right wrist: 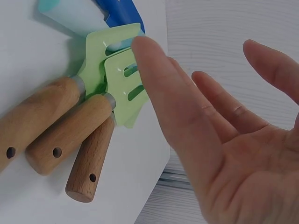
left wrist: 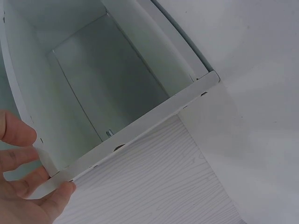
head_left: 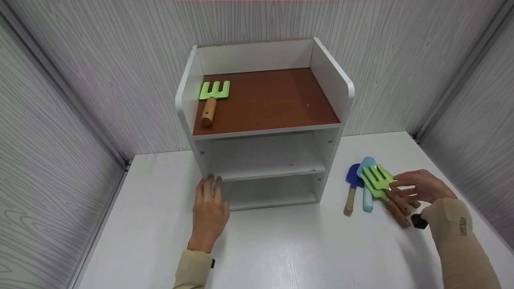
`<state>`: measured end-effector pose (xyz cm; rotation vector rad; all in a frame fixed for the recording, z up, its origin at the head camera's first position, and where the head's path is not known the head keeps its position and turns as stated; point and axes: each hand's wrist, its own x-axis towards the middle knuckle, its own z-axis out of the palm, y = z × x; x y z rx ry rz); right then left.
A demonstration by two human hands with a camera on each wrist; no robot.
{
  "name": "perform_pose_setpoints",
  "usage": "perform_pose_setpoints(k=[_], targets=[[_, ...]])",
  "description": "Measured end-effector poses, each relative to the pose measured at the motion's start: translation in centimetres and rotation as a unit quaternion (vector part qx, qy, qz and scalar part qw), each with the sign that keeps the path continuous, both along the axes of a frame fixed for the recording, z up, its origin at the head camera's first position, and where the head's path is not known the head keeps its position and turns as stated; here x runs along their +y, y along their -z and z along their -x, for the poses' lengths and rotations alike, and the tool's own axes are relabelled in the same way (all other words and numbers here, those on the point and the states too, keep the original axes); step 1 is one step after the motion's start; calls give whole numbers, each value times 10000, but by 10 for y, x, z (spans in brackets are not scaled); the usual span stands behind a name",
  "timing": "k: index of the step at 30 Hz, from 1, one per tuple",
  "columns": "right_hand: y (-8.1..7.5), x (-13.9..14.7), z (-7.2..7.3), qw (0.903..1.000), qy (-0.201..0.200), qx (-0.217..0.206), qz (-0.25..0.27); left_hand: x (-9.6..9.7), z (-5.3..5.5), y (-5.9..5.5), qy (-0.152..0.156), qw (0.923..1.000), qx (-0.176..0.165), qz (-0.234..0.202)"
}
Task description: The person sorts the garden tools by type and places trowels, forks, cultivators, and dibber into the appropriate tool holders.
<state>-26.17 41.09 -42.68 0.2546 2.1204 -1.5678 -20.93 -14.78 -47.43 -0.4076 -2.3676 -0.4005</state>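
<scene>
The top green fork [head_left: 378, 180] lies at the right of the frame, stacked on other green tools with their wooden handles [head_left: 397, 212] crossing. The right hand [head_left: 425, 186] is open over them, gripping nothing; contact is unclear. Because the handles bunch together, a pinch could catch two, or let one roll aside. Lifting carelessly might also drag the light-blue spade [head_left: 368, 200] beneath the green heads, or knock the dark-blue spade [head_left: 353, 174] beside it across the desk [head_left: 281, 249]. At centre left, the left hand [head_left: 209, 216] rests, fingers loosely extended, against the shelf unit [head_left: 332, 72]; a hard push there could shift it and jolt the single fork [head_left: 212, 100] on its top, upper left of centre.
</scene>
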Motion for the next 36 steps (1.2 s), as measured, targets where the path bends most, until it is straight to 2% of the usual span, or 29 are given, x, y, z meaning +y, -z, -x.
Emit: perform_pose_setpoints(k=[4, 12, 28, 36], targets=[[0, 2, 1, 10000, 10, -6, 21, -1, 1, -1, -38, 10000, -2, 26], [4, 7, 5, 9993, 219, -298, -48, -1, 0, -2, -50, 10000, -14, 49], [16, 26, 1, 9986, 190, -486, -128, 1, -1, 2, -26, 9999, -89, -129], [19, 32, -2, 9964, 434, -694, -215, 1, -1, 1, -1, 9999, -28, -108]])
